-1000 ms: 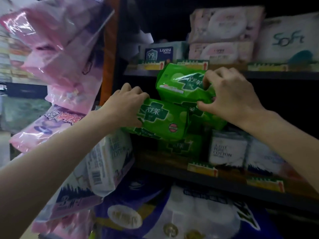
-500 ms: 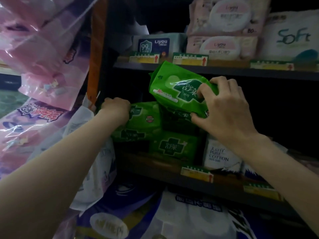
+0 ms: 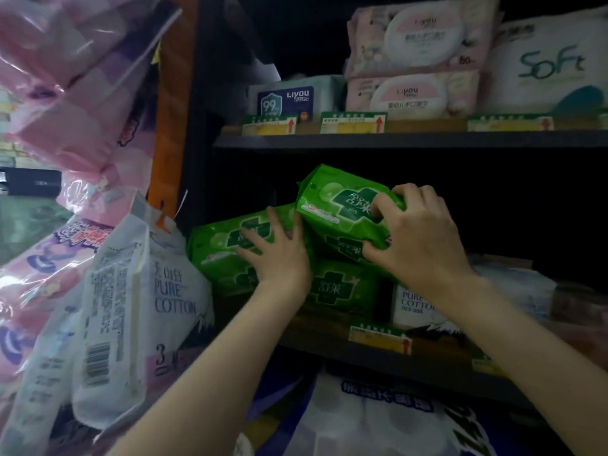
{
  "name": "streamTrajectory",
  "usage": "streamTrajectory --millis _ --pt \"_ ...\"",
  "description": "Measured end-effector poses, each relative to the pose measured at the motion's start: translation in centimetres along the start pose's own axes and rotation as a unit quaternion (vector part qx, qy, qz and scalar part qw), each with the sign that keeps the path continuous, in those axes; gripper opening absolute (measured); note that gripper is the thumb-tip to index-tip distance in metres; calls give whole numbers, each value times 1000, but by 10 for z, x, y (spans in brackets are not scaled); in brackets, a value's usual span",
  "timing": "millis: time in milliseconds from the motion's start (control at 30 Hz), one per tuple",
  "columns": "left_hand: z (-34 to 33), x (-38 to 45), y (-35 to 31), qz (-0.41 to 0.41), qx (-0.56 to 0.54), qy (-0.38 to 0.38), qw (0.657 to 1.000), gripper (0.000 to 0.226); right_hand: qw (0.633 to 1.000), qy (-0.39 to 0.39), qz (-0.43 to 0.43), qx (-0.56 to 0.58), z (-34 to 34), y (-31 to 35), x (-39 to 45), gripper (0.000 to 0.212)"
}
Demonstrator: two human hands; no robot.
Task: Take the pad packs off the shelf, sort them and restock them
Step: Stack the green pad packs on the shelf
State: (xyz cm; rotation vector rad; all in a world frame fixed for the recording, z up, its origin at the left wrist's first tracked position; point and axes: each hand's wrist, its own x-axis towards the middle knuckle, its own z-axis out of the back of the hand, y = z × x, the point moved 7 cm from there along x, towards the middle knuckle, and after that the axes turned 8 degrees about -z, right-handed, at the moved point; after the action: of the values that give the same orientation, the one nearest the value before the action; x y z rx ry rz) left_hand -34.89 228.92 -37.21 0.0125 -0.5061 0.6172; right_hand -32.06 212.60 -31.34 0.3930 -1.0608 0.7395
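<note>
Dim store shelf (image 3: pixel 378 352), frame centre, holds stacked green pad packs. Left hand (image 3: pixel 279 255) lies flat, fingers straight, on the left green pack (image 3: pixel 220 251). Right hand (image 3: pixel 418 238) grips the tilted top green pack (image 3: pixel 342 205), fingers curled round its right end.

The white "Pure Cotton" pack on the shelf (image 3: pixel 406 306) is half hidden behind the right forearm. The lowest green plastic pad pack (image 3: pixel 342 287) is partly covered by the left hand (image 3: pixel 279 255). The white "Soft" pack (image 3: pixel 546 70) is cut off by the right edge.
</note>
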Motion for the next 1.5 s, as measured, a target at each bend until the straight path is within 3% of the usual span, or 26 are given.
streamTrajectory --millis 200,467,667,767,833,900,1033,1167,1267,1333,1433,1500 --pt "-2 -6 -4 34 -107 -101 989 62 1000 6 -23 -12 0 -4 5 43" --pt "3 9 14 -8 -200 -158 967 50 999 35 -2 -13 -3 6 8 44" --pt "22 25 20 4 -183 -243 952 39 999 22 18 -16 1 5 16 45" --pt "27 45 25 8 -160 -230 960 39 999 21 22 -14 -1 4 15 44" --pt "32 64 27 14 -147 -225 963 52 999 19 30 -8 -2 4 16 43" --pt "46 79 30 25 -177 -259 949 52 999 17 35 -5 0 1 17 43" --pt "59 81 50 28 -275 -371 886 29 999 10 30 4 -1 -3 18 42" --pt "20 53 50 21 -148 -375 915 23 999 24 24 -8 -6 -5 18 42" --pt "15 41 53 66 -116 -413 901 28 999 25 29 -7 -9 -2 17 43" --pt "15 39 48 40 -98 -426 899 31 999 33 38 -13 -11 2 16 44" --pt "9 46 44 -7 -15 -408 913 33 998 37 43 -13 -11 4 17 45" --pt "8 57 46 -14 25 -353 935 39 998 31 45 -14 -11 4 17 44"
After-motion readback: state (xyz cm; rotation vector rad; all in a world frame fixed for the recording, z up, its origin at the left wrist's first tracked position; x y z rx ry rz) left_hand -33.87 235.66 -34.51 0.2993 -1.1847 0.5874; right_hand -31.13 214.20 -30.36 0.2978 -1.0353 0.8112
